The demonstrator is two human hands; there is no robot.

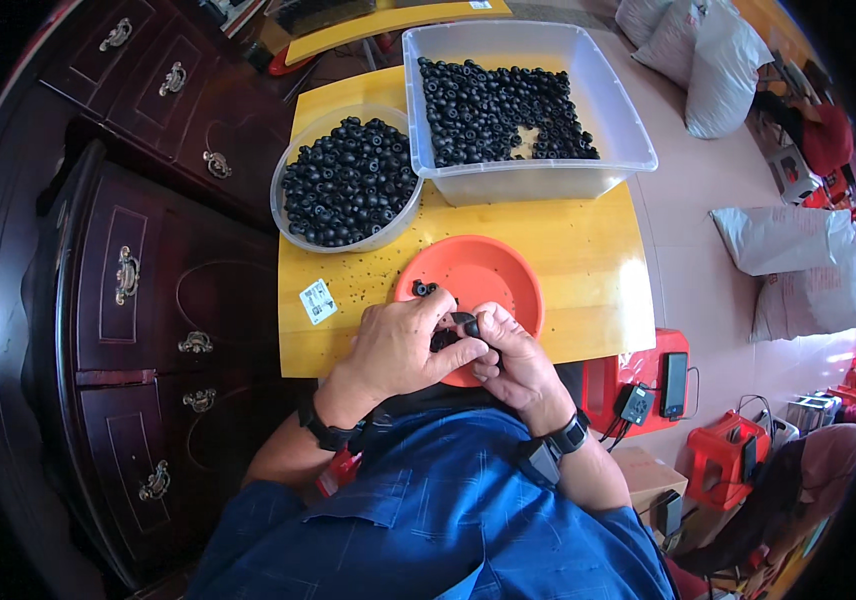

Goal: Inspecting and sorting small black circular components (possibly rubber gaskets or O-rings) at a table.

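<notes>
My left hand (403, 345) and my right hand (508, 355) meet over the near edge of an orange bowl (483, 275) on a yellow table (588, 270). Between their fingertips they pinch small black ring-shaped parts (466, 326); more of these seem to sit in my left palm. One or two loose black parts (422, 289) lie on the bowl's left rim. Both wrists carry black bands.
A round clear bowl (348, 182) full of black parts stands at the table's far left. A clear rectangular bin (523, 100) with more parts stands behind the orange bowl. Dark wooden drawers (138, 270) flank the left. Red stools (648, 385) and grey sacks (788, 245) are on the right.
</notes>
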